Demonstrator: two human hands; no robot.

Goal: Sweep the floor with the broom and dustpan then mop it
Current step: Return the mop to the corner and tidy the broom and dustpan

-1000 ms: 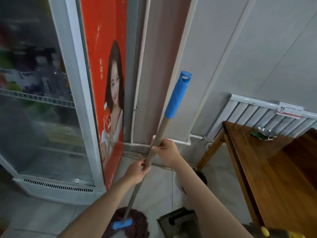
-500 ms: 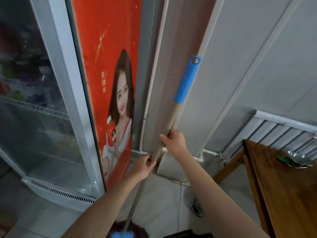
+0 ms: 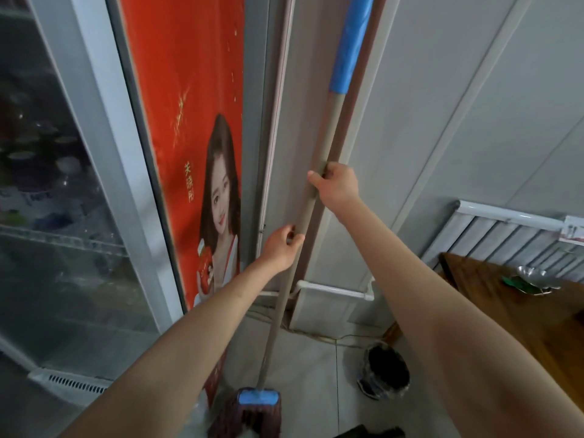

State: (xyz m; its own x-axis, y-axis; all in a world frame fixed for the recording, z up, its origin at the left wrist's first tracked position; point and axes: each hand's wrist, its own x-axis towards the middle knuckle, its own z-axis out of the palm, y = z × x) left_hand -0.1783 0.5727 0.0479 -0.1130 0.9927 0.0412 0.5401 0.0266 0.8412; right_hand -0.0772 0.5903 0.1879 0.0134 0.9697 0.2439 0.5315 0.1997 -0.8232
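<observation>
I hold a mop with a long beige handle (image 3: 325,143) that has a blue grip at its top (image 3: 351,45) and stands nearly upright against the wall corner. My right hand (image 3: 336,186) is closed around the handle at mid-height. My left hand (image 3: 282,249) grips it lower down. The mop head (image 3: 249,412), dark maroon strands under a blue clamp, rests on the tiled floor at the bottom of the view. The top of the dustpan (image 3: 369,433) shows as a dark shape at the bottom edge.
A glass-door fridge (image 3: 57,216) with an orange poster side (image 3: 196,153) stands on the left. A white pipe (image 3: 331,289) runs low along the wall. A dark bin (image 3: 384,374) sits on the floor by a wooden table (image 3: 505,311). A radiator (image 3: 505,235) lines the right wall.
The mop handle has swung from a lean to nearly upright and moved closer to the wall corner. Both hands stayed on it. The view has moved forward and the dustpan has slid almost out.
</observation>
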